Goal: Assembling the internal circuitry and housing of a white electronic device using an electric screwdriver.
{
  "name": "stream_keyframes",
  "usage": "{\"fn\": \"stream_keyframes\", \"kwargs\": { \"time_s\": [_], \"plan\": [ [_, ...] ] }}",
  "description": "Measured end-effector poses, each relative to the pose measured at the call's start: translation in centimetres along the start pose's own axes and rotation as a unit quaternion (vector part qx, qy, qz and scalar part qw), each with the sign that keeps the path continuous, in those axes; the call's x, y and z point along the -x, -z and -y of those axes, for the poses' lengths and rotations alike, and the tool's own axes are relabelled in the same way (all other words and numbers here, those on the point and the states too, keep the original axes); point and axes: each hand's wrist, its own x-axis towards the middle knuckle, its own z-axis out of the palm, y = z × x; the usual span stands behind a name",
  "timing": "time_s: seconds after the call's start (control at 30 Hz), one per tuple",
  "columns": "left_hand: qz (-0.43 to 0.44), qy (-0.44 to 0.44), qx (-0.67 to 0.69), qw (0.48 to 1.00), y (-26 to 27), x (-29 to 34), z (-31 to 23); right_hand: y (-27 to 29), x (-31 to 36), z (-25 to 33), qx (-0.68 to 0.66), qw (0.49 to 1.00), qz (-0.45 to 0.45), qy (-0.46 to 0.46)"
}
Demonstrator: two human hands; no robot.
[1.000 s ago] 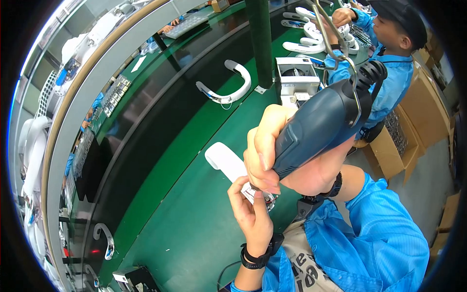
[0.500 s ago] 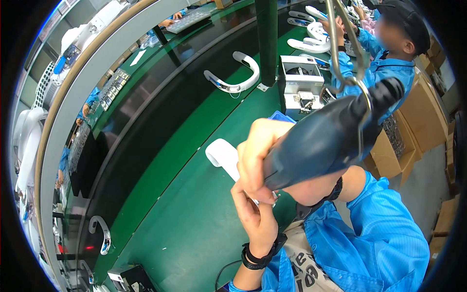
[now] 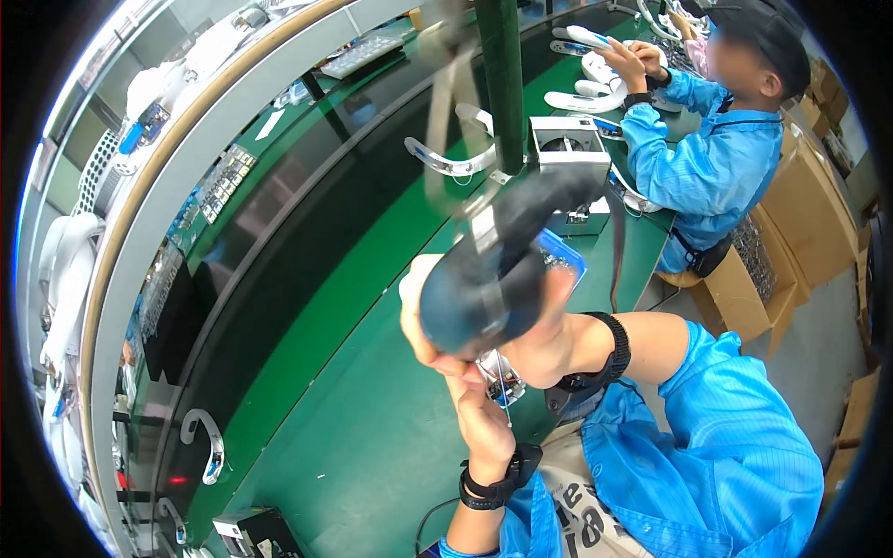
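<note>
Dark blue and blurred, a power tool [image 3: 479, 299] is gripped by the right hand [image 3: 539, 352]. Below the power tool sits a circuit-bearing part [image 3: 505, 385], the left hand [image 3: 479, 418] beside it, its grip unclear.

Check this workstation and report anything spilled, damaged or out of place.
Nothing looks spilled or damaged. One small oddity: a white speck lies alone on the green bench, left of the left hand, too small to identify.
</note>
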Motion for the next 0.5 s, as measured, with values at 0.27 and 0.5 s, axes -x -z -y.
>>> {"fn": "stream_keyframes", "kwargs": {
  "time_s": [0.27,0.5],
  "plan": [
    [0.063,0.013,0.020,0.998,0.0,-1.0,-1.7,2.3,1.6,2.2,-0.056,0.990,-0.075,0.106],
    [0.039,-0.027,0.048,0.998,1.4,-3.1,-3.4,7.6,8.0,-0.7,0.215,0.956,-0.198,0.038]
  ]
}}
